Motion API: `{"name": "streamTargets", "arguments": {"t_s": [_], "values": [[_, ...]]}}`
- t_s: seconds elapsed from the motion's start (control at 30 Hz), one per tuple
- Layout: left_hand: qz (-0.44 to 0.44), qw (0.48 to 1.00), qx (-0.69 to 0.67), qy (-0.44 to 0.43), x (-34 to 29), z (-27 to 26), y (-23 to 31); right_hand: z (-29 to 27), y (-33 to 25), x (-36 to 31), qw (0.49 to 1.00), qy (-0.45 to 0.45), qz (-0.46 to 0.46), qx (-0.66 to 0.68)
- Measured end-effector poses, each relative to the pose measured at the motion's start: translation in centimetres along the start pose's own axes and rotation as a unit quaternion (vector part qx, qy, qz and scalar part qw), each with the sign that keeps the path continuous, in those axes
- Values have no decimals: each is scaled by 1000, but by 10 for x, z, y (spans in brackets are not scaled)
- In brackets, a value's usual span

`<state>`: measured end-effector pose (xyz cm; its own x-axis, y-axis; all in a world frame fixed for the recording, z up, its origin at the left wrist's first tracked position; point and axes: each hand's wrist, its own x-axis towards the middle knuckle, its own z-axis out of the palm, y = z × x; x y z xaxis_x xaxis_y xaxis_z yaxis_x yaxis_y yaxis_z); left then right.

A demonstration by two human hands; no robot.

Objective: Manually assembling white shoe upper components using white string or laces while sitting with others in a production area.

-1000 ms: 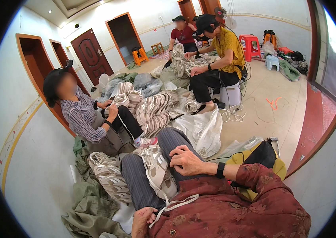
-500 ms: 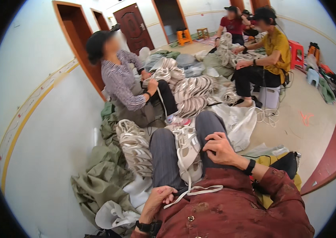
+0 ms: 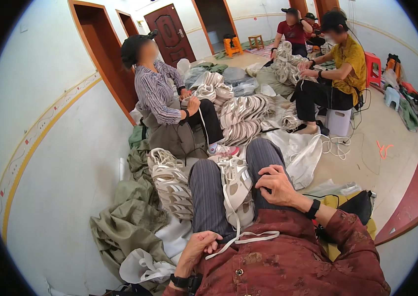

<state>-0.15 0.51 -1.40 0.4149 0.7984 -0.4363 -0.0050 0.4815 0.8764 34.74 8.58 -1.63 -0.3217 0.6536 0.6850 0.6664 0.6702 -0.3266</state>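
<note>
Between my thighs stands a beige-and-white sneaker (image 3: pixel 238 190), held there by my legs. Its loose white shoelace (image 3: pixel 257 238) runs down over my lap and the hem of my dark red patterned top. My right hand (image 3: pixel 277 187) rests on my right thigh beside the shoe, fingers loosely bent and apart, holding nothing. Low on my left thigh lies my left hand (image 3: pixel 202 247), its fingers relaxed and slightly curled, with a lace end close by but not visibly gripped. Against my left leg leans a stack of similar sneakers (image 3: pixel 170 185).
Olive cloth (image 3: pixel 130 222) and a white bag (image 3: pixel 145 266) lie at my left. Ahead is a big sneaker pile (image 3: pixel 243 118). A person in stripes (image 3: pixel 159 93) and one in yellow (image 3: pixel 342 64) sit around it, working laces; others sit farther back. A white sheet (image 3: pixel 302 158) covers floor at right.
The view has shifted slightly. The person in yellow now has both hands raised together at a lace, and the person in red has a hand up by the head. My hands stay put.
</note>
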Motion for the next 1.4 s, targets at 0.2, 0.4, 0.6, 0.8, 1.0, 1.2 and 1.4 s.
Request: {"name": "streamTargets", "arguments": {"t_s": [0.2, 0.4, 0.6, 0.8, 1.0, 1.2, 1.4], "values": [[3, 1000, 5, 17, 0, 3, 1, 0, -1, 0, 1000, 0, 1, 1], [3, 1000, -1, 19, -1, 5, 2, -2, -3, 1, 1000, -4, 3, -1], [5, 1000, -11, 7, 1, 0, -2, -1, -2, 0, 1000, -1, 0, 0], [7, 1000, -19, 1, 1, -1, -2, -2, -2, 1, 1000, -4, 2, 0], [8, 1000, -14, 5, 1, -1, -3, -2, -2, 1, 1000, -4, -2, -5], [10, 1000, -20, -1, 2, -1, -3, -2, -1, 1, 1000, -7, -2, -6], [11, 1000, -16, 5, 2, -1, -3, -2, -2, 0, 1000, -6, 0, -5]]}}
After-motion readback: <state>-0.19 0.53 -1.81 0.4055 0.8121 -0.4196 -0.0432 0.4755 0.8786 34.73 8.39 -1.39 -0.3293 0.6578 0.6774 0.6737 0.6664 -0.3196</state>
